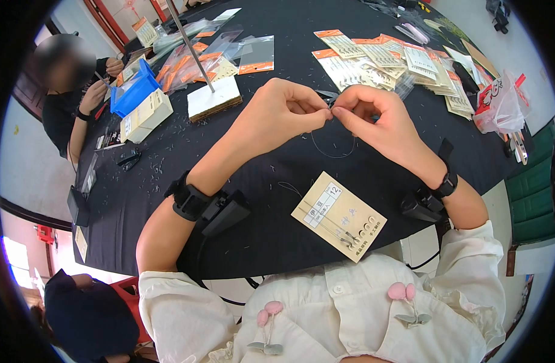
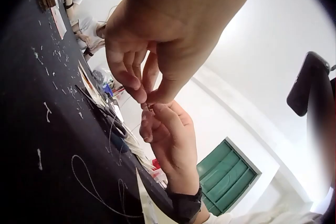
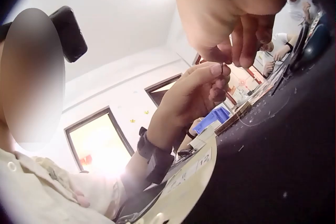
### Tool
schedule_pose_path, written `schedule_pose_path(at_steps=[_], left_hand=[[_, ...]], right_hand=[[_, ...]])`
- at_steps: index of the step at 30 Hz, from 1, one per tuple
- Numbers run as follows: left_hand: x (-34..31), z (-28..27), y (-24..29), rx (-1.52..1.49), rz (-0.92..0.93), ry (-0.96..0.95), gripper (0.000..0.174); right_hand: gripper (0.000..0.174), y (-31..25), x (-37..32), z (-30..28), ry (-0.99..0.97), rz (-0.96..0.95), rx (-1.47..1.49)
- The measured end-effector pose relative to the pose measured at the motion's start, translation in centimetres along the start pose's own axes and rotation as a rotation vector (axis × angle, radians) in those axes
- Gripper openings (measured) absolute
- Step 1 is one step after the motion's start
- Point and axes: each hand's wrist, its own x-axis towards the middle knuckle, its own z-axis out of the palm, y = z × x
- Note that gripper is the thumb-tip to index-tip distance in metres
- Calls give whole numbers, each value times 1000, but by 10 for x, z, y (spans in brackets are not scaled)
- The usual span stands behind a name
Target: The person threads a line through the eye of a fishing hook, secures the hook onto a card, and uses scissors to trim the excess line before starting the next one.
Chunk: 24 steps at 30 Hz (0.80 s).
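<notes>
Over the table, my left hand (image 1: 283, 109) and right hand (image 1: 374, 115) meet fingertip to fingertip. Left thumb and forefinger pinch a small dark fishing hook (image 3: 221, 69), mostly hidden by the fingers. The right thumb and forefinger pinch close against it on the thin fishing line, whose loop (image 1: 333, 157) hangs below both hands. Nearer my body lies a tan card (image 1: 314, 212) with printed labels, several hooks (image 1: 352, 239) and lines on it. Just behind the fingertips, scissors (image 1: 327, 94) lie on the black cloth.
Packed hook cards (image 1: 380, 54) are heaped at the back right, beside a plastic bag (image 1: 501, 106). A metal rod (image 1: 193, 51) rises from a white block (image 1: 214, 100) at left. Beyond are a blue bin (image 1: 135, 91) and another person (image 1: 62, 115). Line scraps dot the cloth.
</notes>
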Motion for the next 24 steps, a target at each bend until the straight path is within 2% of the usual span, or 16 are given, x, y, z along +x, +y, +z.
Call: schedule_pose_path(at_steps=[5,11,14,16,24], left_hand=[[0,0,-1,11,10,-1,17],[1,1,-4,16,21,6,18],[2,1,-2,56,2,58,19],[1,0,1,40,-54,72,20],[1,4,0,6,-32,27,20]], right_hand=[[11,4,1,1,-15,37,92],[9,7,1,-1,-15,-28,58],[8,8,3,-2,39,-5,91],[7,8,4,0,106,-4,293],[11,7,4,0,77,-8,324]])
